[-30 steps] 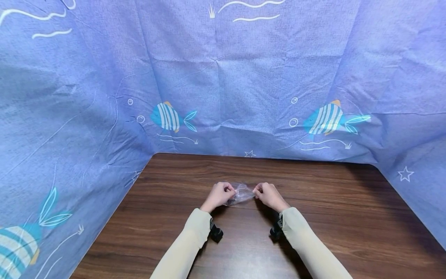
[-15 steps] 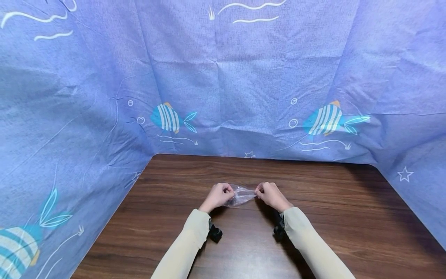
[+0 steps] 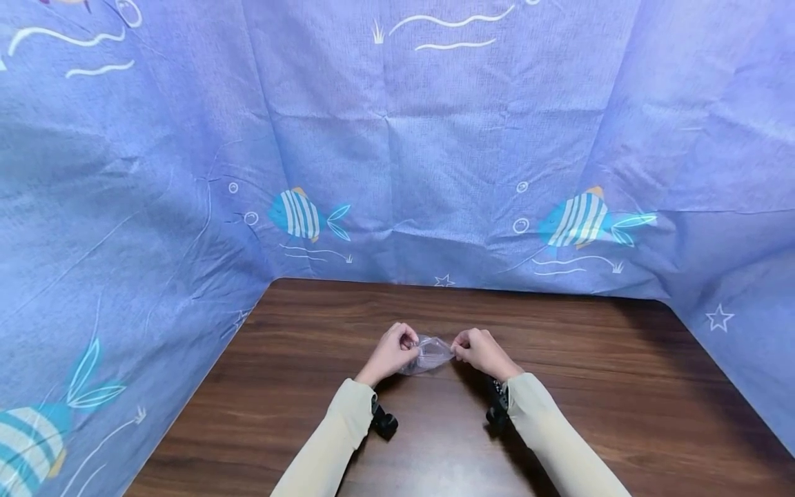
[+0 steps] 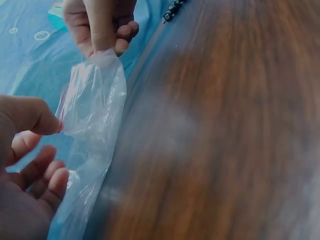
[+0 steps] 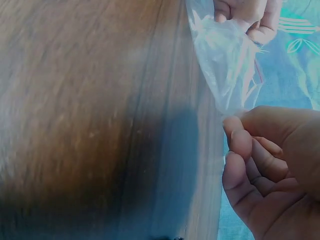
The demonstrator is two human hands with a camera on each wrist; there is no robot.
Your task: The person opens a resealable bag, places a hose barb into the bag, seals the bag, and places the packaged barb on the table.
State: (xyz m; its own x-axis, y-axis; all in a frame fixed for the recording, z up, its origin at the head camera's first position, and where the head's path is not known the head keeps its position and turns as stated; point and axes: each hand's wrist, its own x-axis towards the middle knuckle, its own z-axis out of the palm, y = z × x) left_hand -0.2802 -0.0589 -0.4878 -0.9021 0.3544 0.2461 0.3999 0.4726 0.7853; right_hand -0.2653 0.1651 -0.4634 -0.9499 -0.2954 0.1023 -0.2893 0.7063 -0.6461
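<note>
A clear plastic zip-lock bag [image 3: 433,353] with a thin red line along its edge is held between my two hands, above the brown table. My left hand [image 3: 394,351] pinches the bag's edge by the red line between thumb and forefinger, as the left wrist view shows. Its other fingers are loosely curled beside the bag [image 4: 97,110]. Opposite it, the right hand [image 3: 482,352] pinches a corner of the bag with thumb and forefinger, the remaining fingers curled in; the plastic gathers to a point at those fingertips [image 5: 235,123]. The bag's mouth looks spread in the head view.
The wood-grain table [image 3: 298,407] spreads around both hands. Behind it and at the sides hangs a blue cloth [image 3: 447,159] printed with striped fish. A small black camera [image 3: 385,422] sits on the left wrist, another camera [image 3: 495,417] on the right.
Half a second ago the bag was drawn into taut folds between the hands; now it bulges in a wider loop. Both hands keep their pinch, and the head view has tilted slightly up.
</note>
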